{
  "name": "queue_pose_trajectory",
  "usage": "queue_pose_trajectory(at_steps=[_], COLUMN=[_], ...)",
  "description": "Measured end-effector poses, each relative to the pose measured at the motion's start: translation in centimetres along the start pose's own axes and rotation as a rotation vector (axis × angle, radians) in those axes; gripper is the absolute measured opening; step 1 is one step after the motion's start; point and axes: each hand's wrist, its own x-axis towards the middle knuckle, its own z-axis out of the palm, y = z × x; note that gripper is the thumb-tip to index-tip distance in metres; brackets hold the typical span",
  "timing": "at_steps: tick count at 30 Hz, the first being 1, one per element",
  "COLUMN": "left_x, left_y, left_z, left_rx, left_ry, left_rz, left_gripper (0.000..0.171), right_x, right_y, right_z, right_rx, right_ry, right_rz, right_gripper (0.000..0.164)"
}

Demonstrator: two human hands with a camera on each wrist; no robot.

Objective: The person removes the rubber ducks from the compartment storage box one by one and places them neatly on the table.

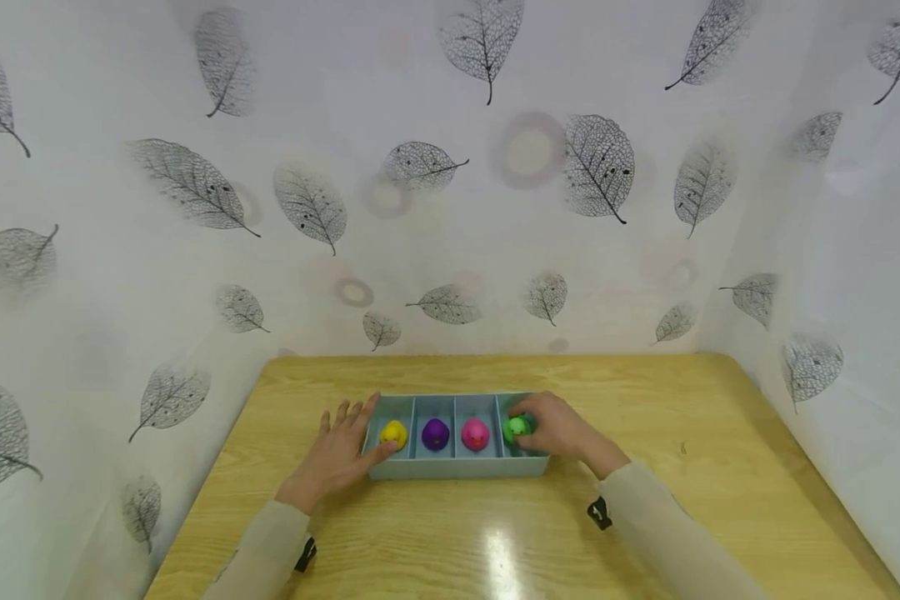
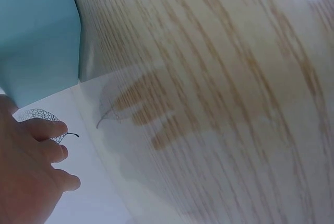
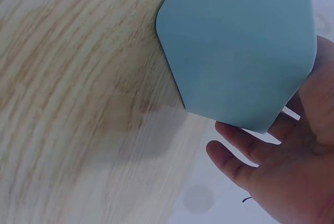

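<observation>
Head: four ducks (image 1: 435, 434), one tray (image 1: 457, 470); right grip (image 1: 562, 426) pinches green duck (image 1: 518, 427), left grip (image 1: 336, 452) spread.

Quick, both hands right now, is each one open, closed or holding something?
Left hand: open, fingers extended at the tray's left end.
Right hand: holding the green duck between thumb and fingers.

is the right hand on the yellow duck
No, the right hand is at the green duck, while the yellow duck sits at the box's other end.
</observation>
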Motion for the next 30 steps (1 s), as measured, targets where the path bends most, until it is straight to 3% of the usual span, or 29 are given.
queue_pose_trajectory(at_steps=[12,20,30], left_x=[0.0,0.1,0.1], left_y=[-0.1,0.0,0.0], left_z=[0.3,0.3,0.4], left_rx=[-0.006,-0.001,-0.004], left_ry=[-0.026,-0.004,-0.007], left_rz=[-0.020,-0.014,-0.013], left_gripper=[0.092,0.092,0.091], right_x=[-0.5,-1.0,-2.3], right_y=[-0.1,-0.5,0.7], right_z=[-0.6,-2.0,-3.9], right_rx=[0.083,0.146,0.123], right_ry=[0.038,0.157,0.263], right_rz=[0.058,0.027,0.018], right_gripper=[0.036,0.036,0.039])
